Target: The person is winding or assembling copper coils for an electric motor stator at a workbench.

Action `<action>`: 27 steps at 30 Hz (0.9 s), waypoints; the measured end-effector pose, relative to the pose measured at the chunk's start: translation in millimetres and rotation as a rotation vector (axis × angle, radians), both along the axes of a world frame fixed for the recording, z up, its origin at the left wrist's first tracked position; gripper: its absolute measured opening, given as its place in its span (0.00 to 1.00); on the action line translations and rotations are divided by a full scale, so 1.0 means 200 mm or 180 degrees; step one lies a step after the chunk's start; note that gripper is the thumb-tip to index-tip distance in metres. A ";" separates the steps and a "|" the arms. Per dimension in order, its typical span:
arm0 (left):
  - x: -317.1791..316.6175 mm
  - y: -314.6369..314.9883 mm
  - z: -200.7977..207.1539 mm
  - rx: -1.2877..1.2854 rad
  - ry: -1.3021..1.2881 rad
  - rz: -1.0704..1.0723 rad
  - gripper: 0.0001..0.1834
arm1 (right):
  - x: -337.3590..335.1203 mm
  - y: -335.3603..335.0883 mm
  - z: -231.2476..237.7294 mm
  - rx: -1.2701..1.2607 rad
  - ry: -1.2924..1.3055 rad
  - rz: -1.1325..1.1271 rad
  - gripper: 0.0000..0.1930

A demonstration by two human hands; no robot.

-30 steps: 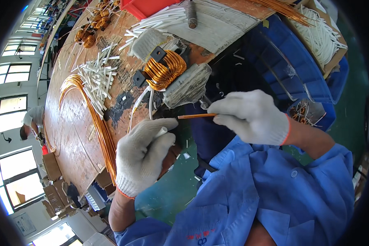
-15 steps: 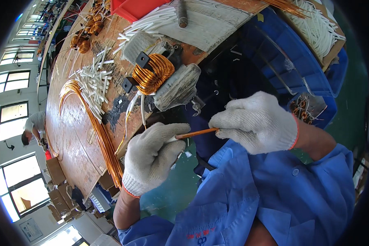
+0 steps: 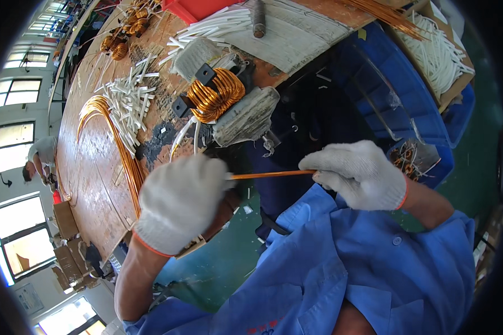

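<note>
We hold a copper wire [image 3: 271, 175] level between our hands, in front of the chest, just off the bench [image 3: 89, 184] edge. Our left hand [image 3: 179, 204] is closed round one end, and our right hand [image 3: 359, 174] pinches the other in gloved fingertips. It looks light, stiff yet bendable, and smooth, so we judge that gripping near the ends suits it.
</note>
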State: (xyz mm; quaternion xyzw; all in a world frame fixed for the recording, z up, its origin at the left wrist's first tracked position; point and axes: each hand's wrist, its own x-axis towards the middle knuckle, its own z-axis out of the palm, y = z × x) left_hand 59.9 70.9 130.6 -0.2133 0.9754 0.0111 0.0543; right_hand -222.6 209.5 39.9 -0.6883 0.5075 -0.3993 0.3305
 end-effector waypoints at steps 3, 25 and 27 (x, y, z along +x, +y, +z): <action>-0.26 0.07 -0.15 -0.0038 0.0404 -0.1080 0.11 | 0.07 0.07 0.01 0.0119 -0.0270 -0.0108 0.13; -0.12 -0.07 -0.15 -0.0581 0.2393 -0.0507 0.19 | 0.09 0.04 0.07 0.0772 -0.0295 -0.1282 0.15; -0.06 -0.31 -0.10 -0.0488 0.2065 0.0401 0.21 | 0.16 -0.10 0.11 0.0651 -0.0247 -0.1311 0.13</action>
